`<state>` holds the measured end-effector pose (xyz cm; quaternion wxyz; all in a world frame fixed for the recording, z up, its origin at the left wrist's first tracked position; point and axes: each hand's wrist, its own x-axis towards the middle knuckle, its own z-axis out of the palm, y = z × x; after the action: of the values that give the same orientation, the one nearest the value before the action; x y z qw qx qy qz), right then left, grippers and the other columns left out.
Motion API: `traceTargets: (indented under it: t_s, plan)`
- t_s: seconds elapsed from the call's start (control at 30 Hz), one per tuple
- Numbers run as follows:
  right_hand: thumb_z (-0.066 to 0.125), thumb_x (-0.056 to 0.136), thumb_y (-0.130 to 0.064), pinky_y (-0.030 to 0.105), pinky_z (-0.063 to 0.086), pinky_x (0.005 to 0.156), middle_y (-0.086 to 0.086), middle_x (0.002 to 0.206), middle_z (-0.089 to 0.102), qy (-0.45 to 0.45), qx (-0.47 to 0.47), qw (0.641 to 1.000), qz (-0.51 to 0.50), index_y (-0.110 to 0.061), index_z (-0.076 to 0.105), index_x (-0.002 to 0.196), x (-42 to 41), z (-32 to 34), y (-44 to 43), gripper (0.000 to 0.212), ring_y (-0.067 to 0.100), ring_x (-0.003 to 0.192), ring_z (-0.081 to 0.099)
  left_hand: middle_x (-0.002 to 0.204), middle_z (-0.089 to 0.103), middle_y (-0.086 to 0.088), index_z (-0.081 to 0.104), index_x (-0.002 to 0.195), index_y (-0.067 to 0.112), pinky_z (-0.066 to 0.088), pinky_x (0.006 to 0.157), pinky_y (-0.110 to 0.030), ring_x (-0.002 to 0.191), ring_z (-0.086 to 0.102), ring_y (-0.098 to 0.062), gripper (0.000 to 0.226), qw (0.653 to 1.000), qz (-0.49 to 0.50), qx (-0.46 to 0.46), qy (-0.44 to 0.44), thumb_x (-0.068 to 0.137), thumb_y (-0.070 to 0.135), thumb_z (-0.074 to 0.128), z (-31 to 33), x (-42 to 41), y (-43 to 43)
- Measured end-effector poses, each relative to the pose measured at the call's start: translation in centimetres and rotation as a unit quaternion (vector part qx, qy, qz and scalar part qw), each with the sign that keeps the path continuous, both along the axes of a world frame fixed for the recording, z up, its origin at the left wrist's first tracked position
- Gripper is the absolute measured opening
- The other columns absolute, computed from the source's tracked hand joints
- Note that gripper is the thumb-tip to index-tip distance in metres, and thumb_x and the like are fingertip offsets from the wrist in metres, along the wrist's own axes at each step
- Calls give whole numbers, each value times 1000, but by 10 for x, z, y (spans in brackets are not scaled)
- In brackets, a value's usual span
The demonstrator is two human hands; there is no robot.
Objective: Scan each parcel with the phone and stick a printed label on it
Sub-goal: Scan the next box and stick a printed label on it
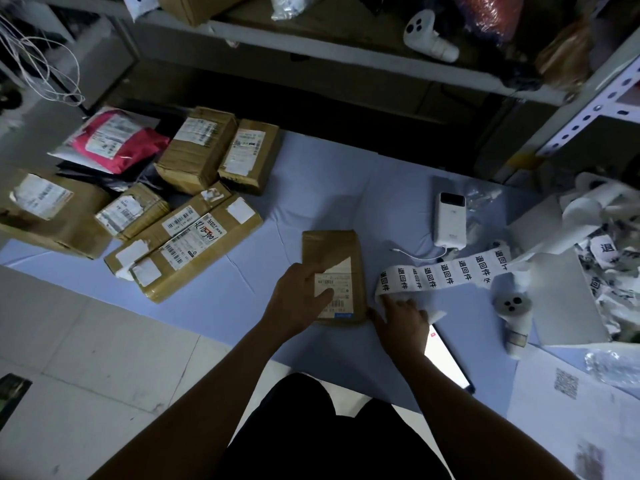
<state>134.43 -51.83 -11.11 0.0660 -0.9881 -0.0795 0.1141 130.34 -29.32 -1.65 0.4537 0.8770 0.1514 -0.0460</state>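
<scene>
A small brown parcel with a white shipping label lies on the blue mat in front of me. My left hand rests on its left side, thumb pressing across the label. My right hand holds the free end of a white label strip printed with black characters, just right of the parcel. The phone lies screen-up and lit on the mat, partly under my right wrist. The strip runs right to a heap of used label backing.
Several taped brown parcels and a red soft package are piled at the left. A white power bank with a cable lies at the right. A white handheld device lies by the strip. Metal shelving stands behind.
</scene>
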Motion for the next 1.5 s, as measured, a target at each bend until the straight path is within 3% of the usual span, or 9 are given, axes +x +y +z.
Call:
traceTargets:
  t_s: [0.1,0.23,0.43,0.63,0.77,0.93,1.1,1.33,1.5]
  plan:
    - [48,102,-31,37,46,90,4,109,68,-1,-10,1000,-19,-27,68,127,-10,-5,-4,32,28,106,61,123,59,-8,59,129,14,52,95,-38,115,57,-21,44,1000,-2,6,2,88,22,74,3,-1,-3]
    - [57,96,-52,40,47,92,6,118,64,-26,38,997,-55,-21,75,113,-11,-4,-1,39,29,110,60,123,58,-7,60,127,14,51,93,-32,115,57,-20,42,1000,2,7,1,88,23,74,8,-3,-7]
    - [66,91,-44,42,49,95,10,112,72,13,186,940,-284,-11,75,112,16,-1,25,40,31,107,64,123,58,-7,60,126,12,54,87,-25,116,57,-18,42,1000,12,5,12,88,23,75,8,-11,-11]
    - [64,99,-23,32,55,83,10,112,72,-10,368,888,-276,-14,64,86,16,19,33,16,22,109,66,125,60,-6,60,125,12,57,92,-34,114,59,-20,38,1000,0,14,-8,90,20,72,8,-8,-16]
    - [68,96,-21,27,53,66,-8,80,68,-33,445,869,-212,-23,58,77,9,58,26,22,0,79,66,132,58,-2,62,129,18,48,97,-22,120,57,-18,37,998,-42,-22,-47,93,15,69,16,6,-34]
    - [70,95,-10,18,56,75,-8,95,79,18,610,772,-178,-28,74,100,0,113,10,19,8,90,74,121,60,0,63,129,21,53,84,-20,100,61,-12,34,985,-103,-104,-89,95,15,67,39,31,-70]
    - [68,93,2,29,59,86,7,106,78,72,703,689,-159,-12,72,117,-3,138,-11,28,24,102,74,105,65,-9,75,105,10,55,75,-21,87,66,-14,17,979,-36,-151,-133,90,3,71,59,44,-81]
    - [67,92,6,23,55,88,5,109,78,2,726,668,-161,-18,71,118,1,155,-18,35,20,107,73,133,60,3,71,121,9,48,92,-14,115,59,-2,32,955,-181,-87,-217,90,2,71,82,43,-86]
    - [71,92,-1,29,58,88,0,101,79,-22,675,724,-141,-36,74,111,3,164,-27,40,17,100,75,120,65,6,69,123,10,52,98,-29,111,61,-2,34,953,-165,-51,-249,89,8,73,90,43,-93]
